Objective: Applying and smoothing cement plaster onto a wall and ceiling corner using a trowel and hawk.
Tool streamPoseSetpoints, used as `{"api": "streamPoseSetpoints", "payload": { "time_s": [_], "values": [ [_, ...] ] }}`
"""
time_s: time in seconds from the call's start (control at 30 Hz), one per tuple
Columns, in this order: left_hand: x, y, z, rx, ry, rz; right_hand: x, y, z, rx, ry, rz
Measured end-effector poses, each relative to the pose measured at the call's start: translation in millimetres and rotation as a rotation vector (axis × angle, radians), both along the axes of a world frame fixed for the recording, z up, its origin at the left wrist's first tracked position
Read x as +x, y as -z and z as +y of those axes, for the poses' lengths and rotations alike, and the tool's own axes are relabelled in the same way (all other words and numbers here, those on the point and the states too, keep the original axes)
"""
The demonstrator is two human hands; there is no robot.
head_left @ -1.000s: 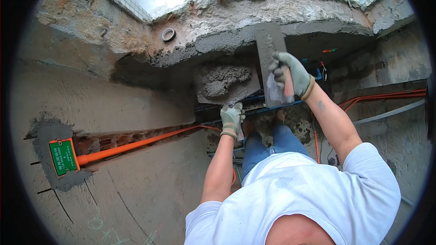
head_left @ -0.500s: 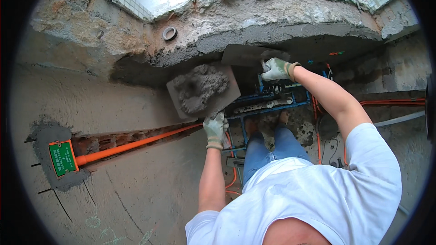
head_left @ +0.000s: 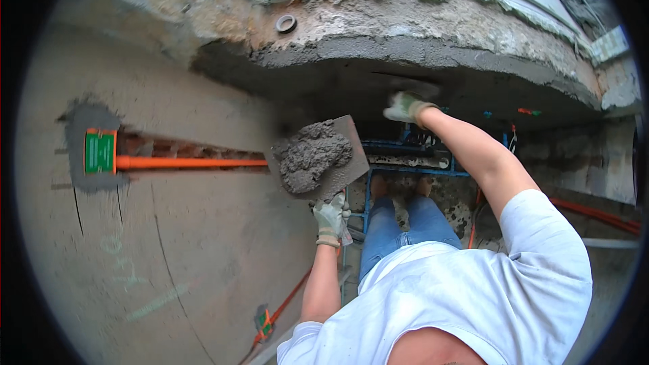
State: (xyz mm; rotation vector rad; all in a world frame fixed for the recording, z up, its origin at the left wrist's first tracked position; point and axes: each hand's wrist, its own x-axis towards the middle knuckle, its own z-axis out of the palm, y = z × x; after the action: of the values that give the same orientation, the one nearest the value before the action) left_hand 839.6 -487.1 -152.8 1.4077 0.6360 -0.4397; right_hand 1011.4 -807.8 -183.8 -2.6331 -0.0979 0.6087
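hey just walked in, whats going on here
A person is working with mortar. The gloved left grip holds a flat, grey rectangular board heaped with lumpy grey mortar. The gloved right grip has a flat grey trowel up at the dark grey wall surface under a rough concrete ledge; blur hides whether the blade touches. To the left, a straight orange pipe meets a green-faced box.

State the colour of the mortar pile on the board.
Grey; the mortar pile shows in the head view.
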Motion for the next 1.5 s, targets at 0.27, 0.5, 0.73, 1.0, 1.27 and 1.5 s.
{"api": "streamPoseSetpoints", "payload": {
  "time_s": [0.27,0.5,0.73,1.0,1.27,1.5],
  "values": [
    [-2,-11,-65,-0.106,-0.007,-0.062,-128,-147,-40,0.000,0.131,-0.087],
    [29,-48,-126,-0.437,-0.027,-0.412,-144,-207,-3,-0.265,-0.355,-0.529],
    [-9,27,-161,-0.608,-0.316,-0.471,-136,-211,45,-0.037,-0.018,-0.388],
    [44,-46,-93,-0.217,0.199,-0.009,-100,-251,39,-0.034,0.235,-0.209],
    [72,-7,-7,0.088,0.607,-0.457,-61,-232,79,-0.343,0.031,0.005],
    [56,-11,9,-0.205,0.503,0.098,18,-217,107,-0.511,-0.031,-0.047]
  ]
}}
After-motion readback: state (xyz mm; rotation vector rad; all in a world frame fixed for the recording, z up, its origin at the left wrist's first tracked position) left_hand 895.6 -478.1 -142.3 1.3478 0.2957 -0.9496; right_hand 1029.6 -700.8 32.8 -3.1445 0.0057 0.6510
